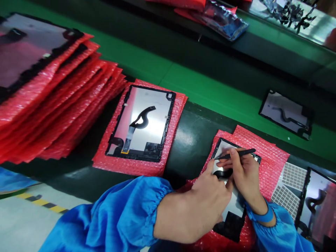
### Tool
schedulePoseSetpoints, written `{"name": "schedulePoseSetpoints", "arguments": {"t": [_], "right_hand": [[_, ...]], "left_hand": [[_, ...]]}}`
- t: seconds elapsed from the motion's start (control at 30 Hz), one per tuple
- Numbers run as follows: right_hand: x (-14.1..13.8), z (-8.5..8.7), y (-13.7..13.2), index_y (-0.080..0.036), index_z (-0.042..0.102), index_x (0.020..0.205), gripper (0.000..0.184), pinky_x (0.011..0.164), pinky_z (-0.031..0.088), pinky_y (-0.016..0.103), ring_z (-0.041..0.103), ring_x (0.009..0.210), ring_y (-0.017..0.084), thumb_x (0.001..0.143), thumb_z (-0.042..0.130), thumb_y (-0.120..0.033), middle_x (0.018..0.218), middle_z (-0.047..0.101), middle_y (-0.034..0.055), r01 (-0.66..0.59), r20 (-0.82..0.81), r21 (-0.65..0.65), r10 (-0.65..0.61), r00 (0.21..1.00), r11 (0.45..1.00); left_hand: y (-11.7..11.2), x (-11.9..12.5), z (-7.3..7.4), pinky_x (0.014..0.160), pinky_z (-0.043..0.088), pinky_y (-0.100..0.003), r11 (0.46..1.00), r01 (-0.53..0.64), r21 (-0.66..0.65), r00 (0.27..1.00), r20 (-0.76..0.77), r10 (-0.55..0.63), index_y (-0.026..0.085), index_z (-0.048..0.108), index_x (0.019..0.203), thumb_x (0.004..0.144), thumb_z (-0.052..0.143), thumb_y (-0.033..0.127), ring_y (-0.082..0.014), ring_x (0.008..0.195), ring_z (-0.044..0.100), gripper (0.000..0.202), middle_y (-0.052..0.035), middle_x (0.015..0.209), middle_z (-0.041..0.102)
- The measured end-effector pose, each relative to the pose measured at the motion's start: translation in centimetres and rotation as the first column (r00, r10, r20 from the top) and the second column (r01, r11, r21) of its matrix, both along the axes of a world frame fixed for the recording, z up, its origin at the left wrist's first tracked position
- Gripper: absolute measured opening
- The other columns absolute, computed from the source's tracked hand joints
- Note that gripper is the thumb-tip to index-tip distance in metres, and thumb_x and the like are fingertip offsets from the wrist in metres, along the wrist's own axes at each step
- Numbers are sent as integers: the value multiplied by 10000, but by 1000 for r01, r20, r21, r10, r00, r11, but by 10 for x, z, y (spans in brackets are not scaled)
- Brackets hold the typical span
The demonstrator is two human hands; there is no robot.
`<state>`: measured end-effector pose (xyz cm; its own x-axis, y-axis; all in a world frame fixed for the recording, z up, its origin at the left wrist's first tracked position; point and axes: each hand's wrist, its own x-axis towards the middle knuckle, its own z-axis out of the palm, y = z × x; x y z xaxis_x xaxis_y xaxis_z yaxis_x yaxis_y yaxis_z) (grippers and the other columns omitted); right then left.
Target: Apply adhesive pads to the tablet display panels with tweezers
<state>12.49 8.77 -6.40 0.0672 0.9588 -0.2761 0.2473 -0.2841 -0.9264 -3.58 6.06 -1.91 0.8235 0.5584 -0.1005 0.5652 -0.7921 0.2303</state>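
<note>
Under both hands lies a screen panel [232,206] with a silvery back, a black frame and a dark curved flex cable [222,174]. It rests on red bubble wrap [270,157]. My right hand [244,171] is closed around black tweezers [240,153], whose tip points at the panel's upper left edge. My left hand [203,199] lies over the panel's left side, its index finger stretched to that same edge beside the tweezer tip. The left hand's other fingers are partly hidden, and I see nothing held in them.
A second panel [154,140] lies on bubble wrap to the left, beside a tall stack of red bubble-wrap sheets [78,94]. Other panels lie at the upper right [286,113] and right edge [317,199]. Sticker sheets [294,176] sit near my right wrist. A shelf [309,38] runs behind.
</note>
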Motion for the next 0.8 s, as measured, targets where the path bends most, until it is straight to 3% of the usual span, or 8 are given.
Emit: {"name": "schedulePoseSetpoints", "arguments": {"t": [0.13, 0.27, 0.37, 0.47, 0.53, 0.6, 0.67, 0.8], "right_hand": [[0, -3, 1, -193, 685, 1018, 467, 591, 683, 344, 810, 648, 252, 978, 659, -657, 747, 812, 81, 2, 7, -10, -2, 1000, 1000], [-4, -2, 5, -182, 672, 977, 528, 553, 672, 342, 799, 607, 255, 939, 671, -708, 702, 794, 78, 52, -38, -20, -53, 998, 998], [2, 9, 4, -187, 659, 934, 540, 514, 655, 330, 785, 565, 250, 901, 706, -724, 673, 785, 70, 110, -126, 15, -108, 986, 994], [25, 23, -10, -189, 658, 938, 508, 476, 631, 313, 773, 530, 246, 889, 750, -686, 670, 787, 64, 216, -179, 87, -198, 964, 972], [48, 27, -24, -193, 652, 941, 482, 466, 623, 315, 769, 513, 252, 890, 767, -659, 657, 784, 59, 304, -203, 126, -276, 940, 944], [71, 23, -38, -196, 642, 929, 469, 487, 631, 327, 773, 518, 262, 886, 783, -641, 649, 782, 57, 372, -229, 142, -335, 914, 917], [88, 13, -49, -194, 640, 925, 485, 508, 638, 340, 781, 535, 276, 865, 799, -648, 638, 777, 58, 409, -234, 133, -372, 898, 903], [98, -15, -59, -186, 655, 949, 544, 551, 652, 370, 802, 604, 309, 838, 793, -699, 637, 777, 72, 416, -211, 89, -391, 896, 905]], "left_hand": [[6, 4, -10, 1032, 474, -556, 988, 17, -152, 999, -30, -22, 37, 690, 1261, 660, 898, 705, -297, 645, 736, 922, -140, 822, 801], [10, 4, -18, 1103, 424, -539, 975, -12, -223, 994, 101, 35, 82, 655, 1326, 641, 907, 694, -379, 1002, 763, 953, -184, 1024, 813], [19, -2, -12, 1103, 431, -498, 967, -8, -254, 979, 196, 60, 127, 631, 1364, 782, 837, 637, -367, 1152, 727, 801, -178, 1151, 793], [30, -13, -1, 917, 518, -434, 943, -117, -311, 980, 119, 161, 173, 678, 1252, 985, 651, 541, -315, 960, 768, 455, -124, 1017, 799], [36, -22, 1, 774, 511, -413, 880, -357, -313, 928, -8, 373, 162, 698, 1116, 1066, 494, 509, -316, 822, 756, 406, -118, 885, 771], [39, -31, -7, 725, 472, -402, 761, -538, -363, 819, -13, 573, 160, 687, 1019, 1075, 441, 499, -323, 790, 729, 422, -119, 823, 734], [39, -36, -22, 725, 441, -382, 681, -542, -492, 748, 86, 658, 185, 669, 971, 1043, 485, 473, -295, 785, 699, 349, -90, 809, 712], [35, -33, -46, 710, 405, -345, 638, -480, -602, 662, 229, 714, 223, 601, 854, 985, 517, 381, -220, 737, 614, 222, -28, 784, 652]]}}
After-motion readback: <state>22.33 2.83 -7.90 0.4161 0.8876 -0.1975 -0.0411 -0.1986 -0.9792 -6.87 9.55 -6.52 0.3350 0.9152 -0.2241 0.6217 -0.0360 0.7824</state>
